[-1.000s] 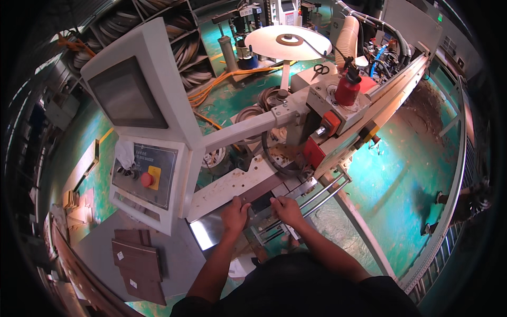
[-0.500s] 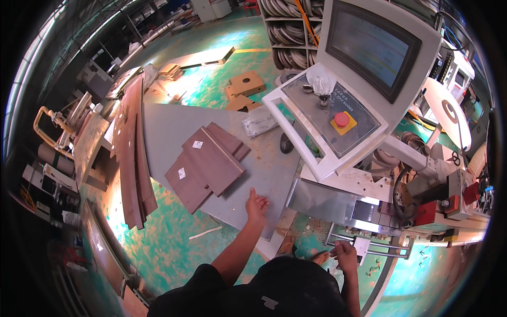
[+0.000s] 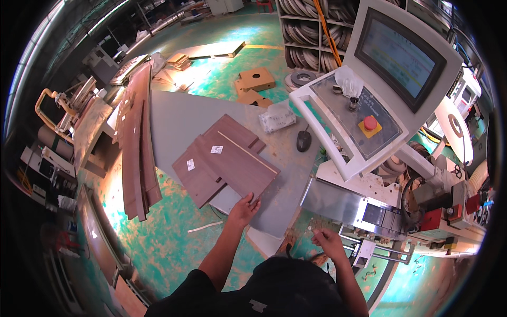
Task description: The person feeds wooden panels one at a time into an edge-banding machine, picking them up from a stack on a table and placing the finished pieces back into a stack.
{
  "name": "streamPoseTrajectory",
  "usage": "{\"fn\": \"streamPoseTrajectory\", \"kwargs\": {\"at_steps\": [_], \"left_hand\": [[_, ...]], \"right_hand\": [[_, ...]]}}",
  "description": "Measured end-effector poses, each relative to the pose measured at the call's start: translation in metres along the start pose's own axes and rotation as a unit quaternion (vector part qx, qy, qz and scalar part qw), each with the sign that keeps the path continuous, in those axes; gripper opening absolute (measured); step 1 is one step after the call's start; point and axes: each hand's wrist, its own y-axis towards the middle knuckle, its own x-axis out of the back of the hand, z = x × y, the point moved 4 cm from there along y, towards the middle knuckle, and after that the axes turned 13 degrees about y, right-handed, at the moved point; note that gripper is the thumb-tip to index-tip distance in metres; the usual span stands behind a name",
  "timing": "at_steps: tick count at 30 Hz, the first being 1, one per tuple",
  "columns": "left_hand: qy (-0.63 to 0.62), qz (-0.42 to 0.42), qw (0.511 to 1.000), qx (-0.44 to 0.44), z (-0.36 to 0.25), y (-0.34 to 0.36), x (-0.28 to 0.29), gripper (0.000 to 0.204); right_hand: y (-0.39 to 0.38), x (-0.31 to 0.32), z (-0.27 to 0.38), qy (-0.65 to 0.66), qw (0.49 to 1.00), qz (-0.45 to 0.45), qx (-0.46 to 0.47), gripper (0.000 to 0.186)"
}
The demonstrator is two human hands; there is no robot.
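Note:
Two flat brown boards with white labels lie overlapped on the grey tabletop, along with another brown piece partly hidden beneath. My left hand is closed on the near edge of the upper board, its fingertips at the underside and edge. Lower right, in front of my body, my right hand hangs apart from the boards with its fingers curled in. What it holds, if anything, is too small to make out.
A control panel with a red button and screen overhangs the table's right side. Beside it are a black mouse and a plastic-wrapped packet. Long brown boards lean at the left. A metal machine bed stands at the right.
My left hand has gone from open above the table to gripping the upper board, which has shifted slightly toward me. My right hand has risen a little and moved left.

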Motion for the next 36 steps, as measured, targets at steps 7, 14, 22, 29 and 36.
{"fn": "streamPoseTrajectory", "kwargs": {"at_steps": [7, 14, 22, 29, 36], "left_hand": [[0.087, 0.123, 0.986, 0.077, 0.092, -0.088, -0.072, 0.029], [0.561, 0.169, 0.810, 0.029, 0.099, -0.112, -0.060, 0.045], [0.813, 0.129, 0.338, -0.457, 0.049, -0.088, -0.143, 0.091], [0.803, 0.250, 0.251, -0.479, 0.079, -0.033, -0.176, 0.076], [0.796, 0.253, 0.263, -0.483, 0.098, -0.034, -0.189, 0.071]], "right_hand": [[0.039, -0.087, 0.053, 0.204, 0.978, 0.042, -0.017, 0.044], [0.021, -0.022, 0.011, 0.279, 0.960, -0.033, 0.016, 0.038], [-0.015, 0.117, -0.038, 0.420, 0.887, -0.187, 0.039, 0.033], [-0.070, 0.144, -0.076, 0.527, 0.740, -0.389, 0.151, 0.050], [-0.055, 0.096, -0.063, 0.447, 0.838, -0.312, 0.021, 0.054]]}}
